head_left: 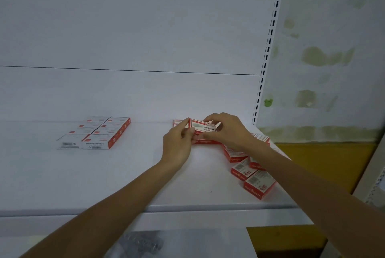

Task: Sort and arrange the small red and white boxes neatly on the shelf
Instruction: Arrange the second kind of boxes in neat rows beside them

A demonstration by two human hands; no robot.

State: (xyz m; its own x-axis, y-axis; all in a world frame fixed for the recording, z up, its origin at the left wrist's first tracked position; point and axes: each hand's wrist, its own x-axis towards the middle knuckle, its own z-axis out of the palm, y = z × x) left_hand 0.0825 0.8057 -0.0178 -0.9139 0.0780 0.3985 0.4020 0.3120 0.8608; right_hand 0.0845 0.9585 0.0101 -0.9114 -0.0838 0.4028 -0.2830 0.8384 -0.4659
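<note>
The left hand [177, 143] has its fingers curled and pinches the left end of a small red and white cardboard box [203, 127]. The right hand [227, 130], fingers bent over, grips the same box at its right end. The box is held between the two hands, its printed white face tilted up, near the back edge of the white metal shelf [125, 174] and right of its middle. Just beneath it lies another red box [206, 142]. Loose red and white boxes [252, 174] lie jumbled along the shelf's right edge, under the right forearm. A tidy block of flat-laid boxes [102, 132] sits well apart, towards the back left.
</note>
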